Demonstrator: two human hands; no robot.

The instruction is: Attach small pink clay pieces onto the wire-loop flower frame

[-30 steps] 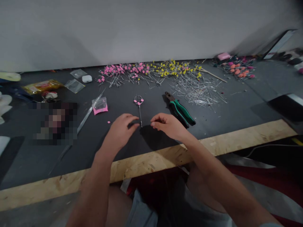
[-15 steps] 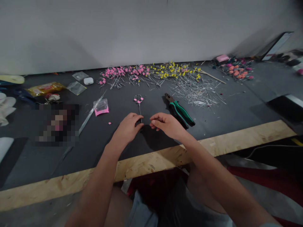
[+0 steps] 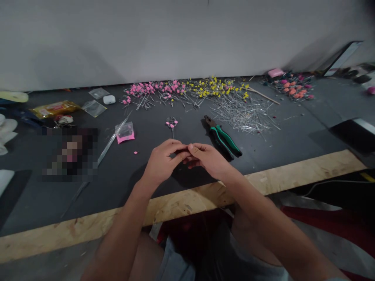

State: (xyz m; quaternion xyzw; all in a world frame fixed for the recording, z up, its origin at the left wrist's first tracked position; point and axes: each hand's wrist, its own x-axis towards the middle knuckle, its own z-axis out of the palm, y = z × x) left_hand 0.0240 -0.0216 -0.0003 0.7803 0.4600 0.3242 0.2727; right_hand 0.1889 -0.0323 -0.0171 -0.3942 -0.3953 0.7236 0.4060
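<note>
A dark, matte mat [image 3: 293, 140] covers a raw chipboard bench against a plain grey wall. Near its middle, the left hand [image 3: 163, 162] and right hand [image 3: 208, 159] meet fingertip to fingertip, both pinched on the stem of a thin wire piece [image 3: 172, 124] with a looped head bearing pink beads. Green-handled pliers [image 3: 223, 136] lie just right; glinting loose pins [image 3: 244, 113] spread farther back.

One pair of pliers [image 3: 224, 136], one earbud case [image 3: 109, 99] — two hands [image 3: 164, 162].
</note>
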